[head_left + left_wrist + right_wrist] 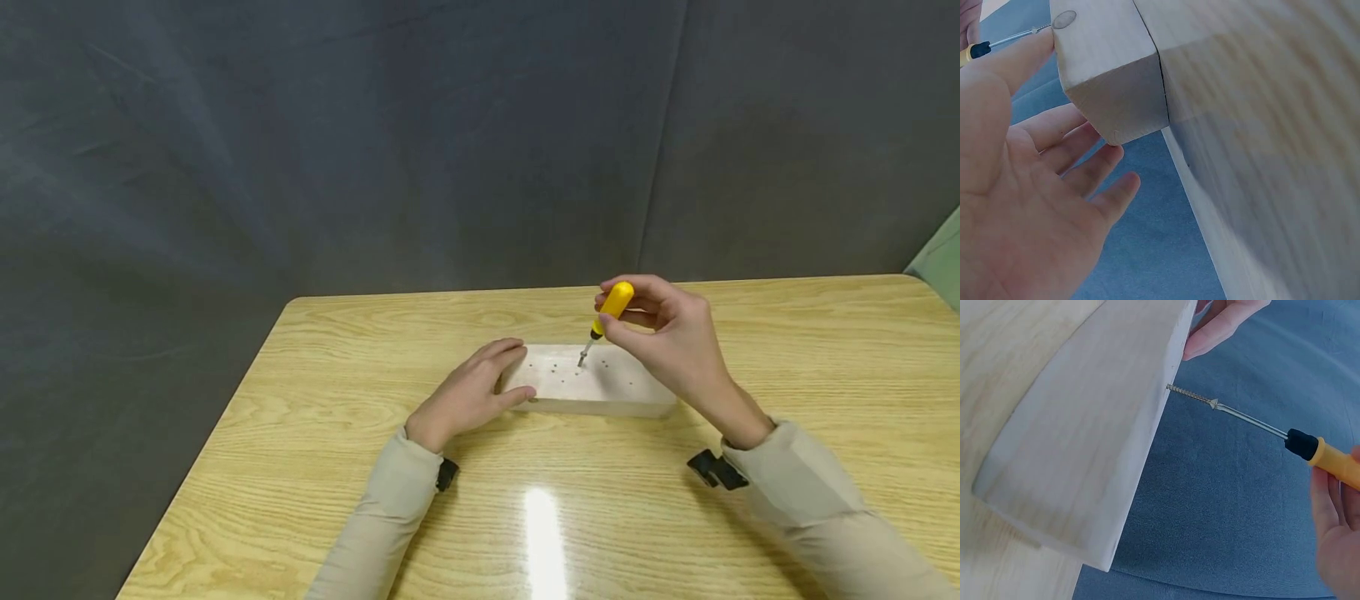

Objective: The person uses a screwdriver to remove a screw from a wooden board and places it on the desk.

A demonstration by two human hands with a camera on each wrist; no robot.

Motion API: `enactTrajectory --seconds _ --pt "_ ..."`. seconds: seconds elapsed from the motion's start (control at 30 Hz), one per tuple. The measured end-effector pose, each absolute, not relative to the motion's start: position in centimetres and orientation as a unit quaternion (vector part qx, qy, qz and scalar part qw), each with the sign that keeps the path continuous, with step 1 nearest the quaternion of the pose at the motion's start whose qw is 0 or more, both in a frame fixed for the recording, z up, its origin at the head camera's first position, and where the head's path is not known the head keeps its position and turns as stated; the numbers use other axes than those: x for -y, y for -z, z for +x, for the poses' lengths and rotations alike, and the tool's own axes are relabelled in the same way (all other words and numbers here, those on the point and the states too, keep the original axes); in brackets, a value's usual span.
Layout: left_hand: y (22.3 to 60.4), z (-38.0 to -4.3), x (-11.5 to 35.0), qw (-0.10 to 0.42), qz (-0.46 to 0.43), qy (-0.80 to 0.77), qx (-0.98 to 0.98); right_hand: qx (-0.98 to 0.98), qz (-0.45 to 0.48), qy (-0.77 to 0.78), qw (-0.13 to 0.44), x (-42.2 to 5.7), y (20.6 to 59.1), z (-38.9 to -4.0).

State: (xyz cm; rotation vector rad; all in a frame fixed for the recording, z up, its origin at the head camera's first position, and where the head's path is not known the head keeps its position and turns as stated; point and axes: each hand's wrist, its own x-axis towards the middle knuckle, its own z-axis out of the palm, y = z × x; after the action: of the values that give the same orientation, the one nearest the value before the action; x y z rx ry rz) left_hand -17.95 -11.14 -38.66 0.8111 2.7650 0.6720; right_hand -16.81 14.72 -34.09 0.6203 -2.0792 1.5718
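Observation:
A pale wooden block (600, 406) with several small holes in its top lies flat on the table. My left hand (474, 387) holds its left end, thumb along the near side and fingers at the far side. Above the block, my right hand (678, 337) grips the yellow handle of a screwdriver (617, 299) between thumb and fingers. The screwdriver leans, its handle up and to the right. In the right wrist view its shaft meets the head of a threaded screw (1191, 394), whose point touches the block's top face. Most of the screw stands out of the wood.
The wood-grain table (300, 417) has its far edge just behind the block. Beyond it hangs a dark cloth (450, 150). Black devices are worn at the left wrist (447, 474) and right wrist (717, 470). Something green (943, 257) shows at the far right.

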Motion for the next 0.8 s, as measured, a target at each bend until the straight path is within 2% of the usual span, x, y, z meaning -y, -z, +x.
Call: enactTrajectory --seconds 0.33,0.63,0.8 --pt "38.76 -17.90 11.17 0.093 0.273 -0.233 -0.929 0.765 0.205 -0.568 0.224 -14.60 34.23 -16.72" --pt "38.76 -17.98 11.14 0.087 0.276 -0.226 -0.930 0.771 0.208 -0.548 0.252 -14.61 34.21 -16.77" --pt "38.77 -17.99 11.17 0.089 0.276 -0.225 -0.930 0.767 0.193 -0.561 0.242 -14.63 34.16 -16.66"
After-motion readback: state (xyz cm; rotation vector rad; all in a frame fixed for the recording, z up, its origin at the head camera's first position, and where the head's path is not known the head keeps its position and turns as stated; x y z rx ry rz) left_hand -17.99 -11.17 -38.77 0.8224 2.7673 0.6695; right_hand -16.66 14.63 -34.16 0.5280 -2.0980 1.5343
